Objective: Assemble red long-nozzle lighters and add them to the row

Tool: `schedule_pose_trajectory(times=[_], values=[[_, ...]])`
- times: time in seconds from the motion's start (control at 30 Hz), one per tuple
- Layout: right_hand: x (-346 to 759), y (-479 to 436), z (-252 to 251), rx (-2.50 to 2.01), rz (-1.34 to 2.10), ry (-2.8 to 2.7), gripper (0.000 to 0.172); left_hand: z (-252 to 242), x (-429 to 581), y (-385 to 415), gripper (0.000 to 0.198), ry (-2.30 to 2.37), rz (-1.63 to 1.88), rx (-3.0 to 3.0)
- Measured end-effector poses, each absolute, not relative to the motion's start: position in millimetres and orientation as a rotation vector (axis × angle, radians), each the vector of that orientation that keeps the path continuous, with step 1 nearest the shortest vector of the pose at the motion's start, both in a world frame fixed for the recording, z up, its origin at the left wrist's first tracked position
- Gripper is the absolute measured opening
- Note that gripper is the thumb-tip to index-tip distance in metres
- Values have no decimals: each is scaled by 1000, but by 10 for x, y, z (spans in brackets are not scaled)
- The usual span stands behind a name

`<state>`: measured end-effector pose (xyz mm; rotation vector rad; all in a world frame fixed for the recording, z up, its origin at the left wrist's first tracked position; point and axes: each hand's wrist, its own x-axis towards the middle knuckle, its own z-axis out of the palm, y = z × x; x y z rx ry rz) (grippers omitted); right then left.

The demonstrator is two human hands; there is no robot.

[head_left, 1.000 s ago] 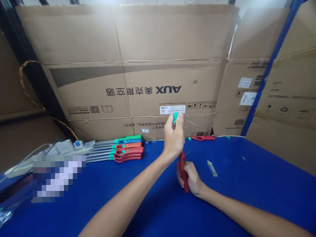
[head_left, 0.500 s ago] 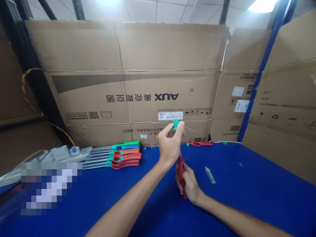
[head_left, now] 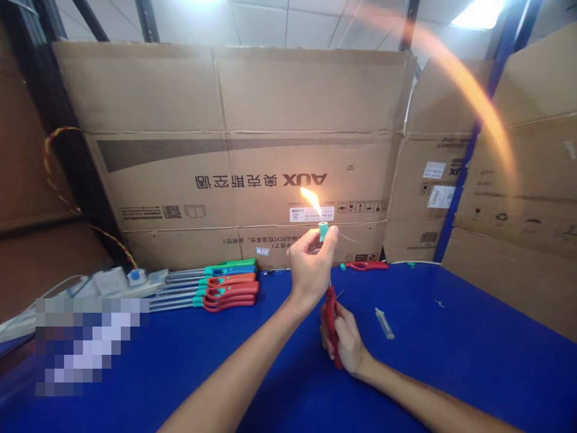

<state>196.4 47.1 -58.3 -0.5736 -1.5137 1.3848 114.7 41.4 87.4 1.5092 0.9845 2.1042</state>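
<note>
Pinched between thumb and fingers of my left hand (head_left: 311,261) is a small teal plastic lighter part (head_left: 323,231), held upright. A yellow-orange flame (head_left: 311,197) burns just above its top and leans left. Below it, my right hand (head_left: 349,340) wraps round the red body of a gas lighter (head_left: 332,325), whose upper end points up toward my left wrist. A thin wire shows to the right of my left fingertips. What joins the teal part to the red body is mostly hidden behind my left hand.
Several assembled long-necked lighters (head_left: 232,288) lie stacked at left beside a power strip and plugs (head_left: 110,279). A red lighter body (head_left: 367,265) lies at the back. A clear plastic tube (head_left: 384,323) is on the blue table at right. Cardboard panels (head_left: 252,90) wall the table.
A flame has appeared above the teal part, with an orange glare arc at upper right. Both hands keep their grips and have barely moved.
</note>
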Motion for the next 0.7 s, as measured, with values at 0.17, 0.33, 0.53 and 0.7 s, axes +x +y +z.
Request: schedule_pose_trajectory(times=[0.17, 0.33, 0.53, 0.7], values=[[1958, 465, -566, -573, 1368, -1525, 41, 876, 1158, 399, 28, 995, 2106, 1526], [1955, 455, -559, -564, 1345, -1538, 43, 873, 1158, 377, 24, 982, 2112, 1564], [1941, 454, -561, -565, 1337, -1537, 44, 864, 1153, 376, 24, 954, 2132, 1581], [1943, 453, -556, -570, 1338, -1539, 45, 880, 1147, 375, 23, 944, 2141, 1574]])
